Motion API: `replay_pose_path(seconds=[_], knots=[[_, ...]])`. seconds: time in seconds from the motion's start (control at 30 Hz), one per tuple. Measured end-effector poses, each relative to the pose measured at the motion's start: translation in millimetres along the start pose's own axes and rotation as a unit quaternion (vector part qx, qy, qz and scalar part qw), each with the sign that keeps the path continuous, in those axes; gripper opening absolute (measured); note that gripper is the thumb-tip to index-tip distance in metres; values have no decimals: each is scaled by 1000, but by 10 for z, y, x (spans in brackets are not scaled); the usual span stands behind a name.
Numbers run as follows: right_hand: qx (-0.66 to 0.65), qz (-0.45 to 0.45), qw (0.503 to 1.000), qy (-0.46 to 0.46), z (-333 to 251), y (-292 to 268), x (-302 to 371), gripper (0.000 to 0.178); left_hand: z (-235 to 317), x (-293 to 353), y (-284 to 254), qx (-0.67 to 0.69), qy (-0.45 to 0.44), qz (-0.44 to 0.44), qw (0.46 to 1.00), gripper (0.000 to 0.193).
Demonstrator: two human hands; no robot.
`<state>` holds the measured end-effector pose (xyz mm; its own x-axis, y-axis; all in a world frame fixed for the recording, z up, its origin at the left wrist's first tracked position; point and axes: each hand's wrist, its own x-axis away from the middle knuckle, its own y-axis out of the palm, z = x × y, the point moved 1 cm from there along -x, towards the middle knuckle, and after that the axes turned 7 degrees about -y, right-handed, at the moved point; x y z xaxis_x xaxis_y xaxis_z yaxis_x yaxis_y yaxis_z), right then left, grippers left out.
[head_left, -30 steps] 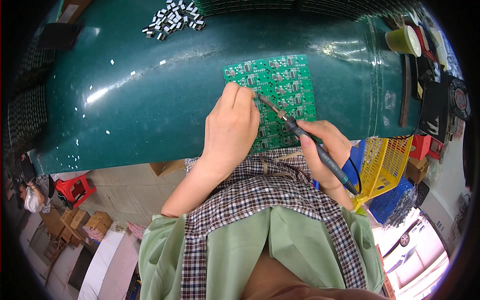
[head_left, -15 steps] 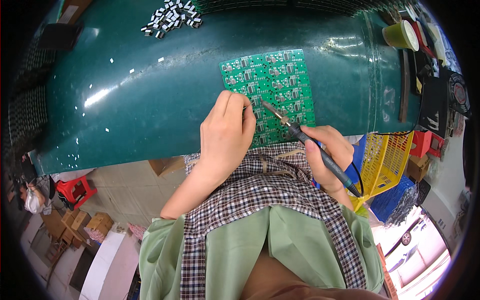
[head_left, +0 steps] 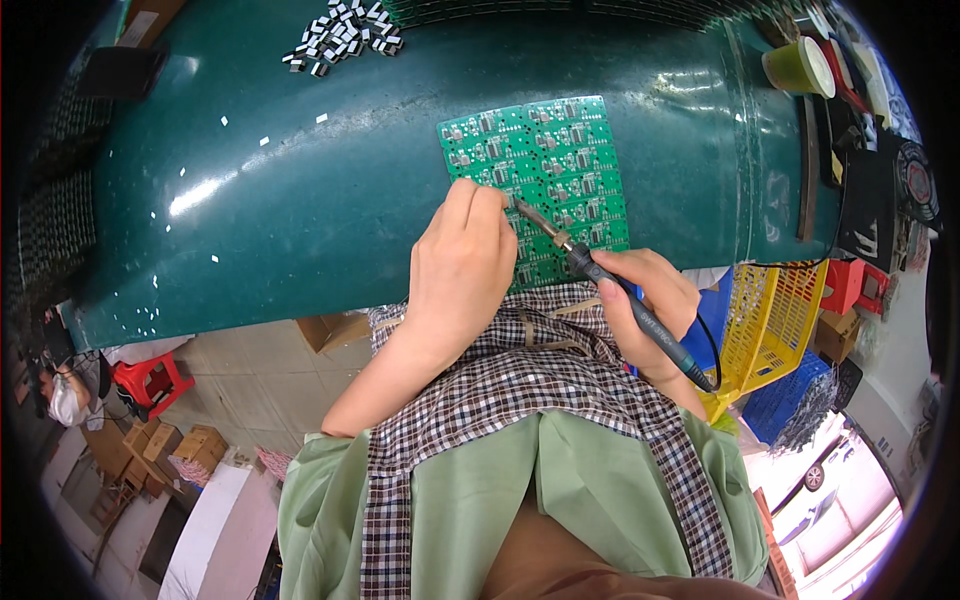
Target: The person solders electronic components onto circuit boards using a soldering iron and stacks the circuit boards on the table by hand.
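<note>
A panel of green circuit boards (head_left: 575, 160) lies flat at the near edge of the green table, with rows of small dark chips and parts on it. My right hand (head_left: 655, 300) grips a soldering iron (head_left: 650, 325) by its dark handle. The iron slants up to the left, its tip by the left-hand column of boards, close to my left fingertips. Over the panel's left side, my left hand (head_left: 465, 245) is closed, fingers pinched together. Whatever those fingers hold, if anything, is hidden behind them.
A heap of small black-and-white parts (head_left: 345, 37) sits at the far side of the table (head_left: 300, 230). Small white flakes lie scattered at left. A green cup (head_left: 800, 68) stands at far right. Beyond the right edge is a yellow basket (head_left: 765, 325); a red stool (head_left: 150, 383) stands at lower left.
The soldering iron's tip has shifted slightly left and up, toward my left fingers. My left hand has turned a little, its fingertips now more hidden. The panel has moved very slightly.
</note>
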<state>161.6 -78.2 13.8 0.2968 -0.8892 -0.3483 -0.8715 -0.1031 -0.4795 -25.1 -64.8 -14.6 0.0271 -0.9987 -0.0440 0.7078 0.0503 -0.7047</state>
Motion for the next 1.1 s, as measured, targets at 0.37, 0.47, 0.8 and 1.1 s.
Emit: replay_pose_path(seconds=[0.37, 0.47, 0.8, 1.1], knots=[[9, -1, 1000, 7, -79, -73, 99, 19, 19, 77, -50, -56, 69, 29, 996, 12], [6, 1, 1000, 3, -97, -102, 142, 19, -7, 125, -77, -17, 48, 34, 998, 12], [13, 6, 1000, -1, -80, -28, 161, 18, -37, 162, -16, 18, 37, 18, 999, 13], [9, 6, 1000, -2, -77, -12, 179, 20, 1, 147, 16, 16, 17, 0, 1000, 13]])
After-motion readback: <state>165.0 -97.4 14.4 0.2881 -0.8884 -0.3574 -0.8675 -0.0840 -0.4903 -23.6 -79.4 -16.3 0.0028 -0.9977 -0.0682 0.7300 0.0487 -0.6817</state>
